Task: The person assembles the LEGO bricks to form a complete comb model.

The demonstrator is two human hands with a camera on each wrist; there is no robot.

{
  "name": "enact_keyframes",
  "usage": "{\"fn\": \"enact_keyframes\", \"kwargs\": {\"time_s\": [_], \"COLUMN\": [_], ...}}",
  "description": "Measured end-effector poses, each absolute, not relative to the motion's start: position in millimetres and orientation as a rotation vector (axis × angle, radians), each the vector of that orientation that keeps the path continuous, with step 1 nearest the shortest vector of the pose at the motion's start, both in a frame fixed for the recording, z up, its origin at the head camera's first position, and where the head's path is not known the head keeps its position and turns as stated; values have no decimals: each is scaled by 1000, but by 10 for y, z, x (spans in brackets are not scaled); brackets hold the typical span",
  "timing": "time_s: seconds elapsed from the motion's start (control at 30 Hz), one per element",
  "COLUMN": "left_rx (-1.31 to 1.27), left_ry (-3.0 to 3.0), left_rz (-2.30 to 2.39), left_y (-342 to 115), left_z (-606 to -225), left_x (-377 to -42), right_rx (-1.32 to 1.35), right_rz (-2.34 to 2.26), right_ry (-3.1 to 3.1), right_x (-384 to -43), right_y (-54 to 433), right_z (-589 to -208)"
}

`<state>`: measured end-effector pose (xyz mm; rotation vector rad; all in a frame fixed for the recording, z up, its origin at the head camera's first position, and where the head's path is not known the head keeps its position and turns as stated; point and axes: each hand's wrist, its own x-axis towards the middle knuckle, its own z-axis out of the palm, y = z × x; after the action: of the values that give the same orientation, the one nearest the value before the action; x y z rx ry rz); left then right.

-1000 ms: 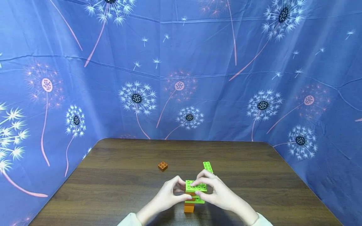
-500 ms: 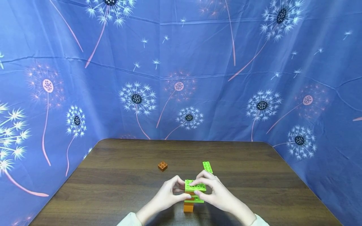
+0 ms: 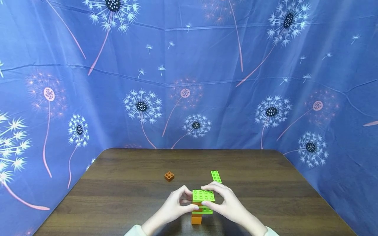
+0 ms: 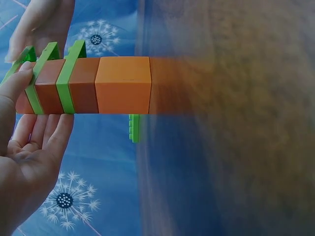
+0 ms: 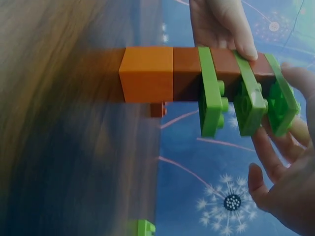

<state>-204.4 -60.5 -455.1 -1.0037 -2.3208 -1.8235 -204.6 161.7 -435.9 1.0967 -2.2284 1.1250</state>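
A tower of toy building bricks [image 3: 196,220] stands upright near the table's front edge. Its base is an orange brick [image 4: 123,84]; above that, brown bricks [image 5: 187,73] alternate with green plates [image 5: 210,96] that jut out to the right. My left hand [image 3: 173,205] grips the tower's upper part from the left, thumb in front on a brown brick and fingers behind. With the right hand [image 3: 228,200] I hold the top green plate [image 3: 203,195], thumb at its front edge and index finger at its rear edge. The right hand's other fingers are partly hidden.
A loose brown brick [image 3: 169,176] lies farther back on the wooden table [image 3: 118,190], left of the tower. Behind the right hand lies another green plate [image 3: 216,176]. A blue curtain [image 3: 224,98] with dandelion prints surrounds the table's back and sides.
The right index finger has moved off the top plate's studs to its rear edge, uncovering the studs. The left hand keeps its grip. The head view has tilted slightly up.
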Motion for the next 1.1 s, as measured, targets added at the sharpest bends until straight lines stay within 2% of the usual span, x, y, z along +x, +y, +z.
{"fn": "enact_keyframes", "kwargs": {"time_s": [0.43, 1.1], "left_rx": [-1009, -971], "left_ry": [-2320, -2350], "left_rz": [-1823, -1898], "left_y": [-632, -624], "left_z": [-4533, -4538], "left_x": [-2056, -2052], "right_rx": [1144, 1053], "right_rz": [1152, 1237], "right_ry": [-2202, -2317], "right_x": [-2025, -2038], "right_y": [1535, 1569], "right_z": [-4279, -4350]}}
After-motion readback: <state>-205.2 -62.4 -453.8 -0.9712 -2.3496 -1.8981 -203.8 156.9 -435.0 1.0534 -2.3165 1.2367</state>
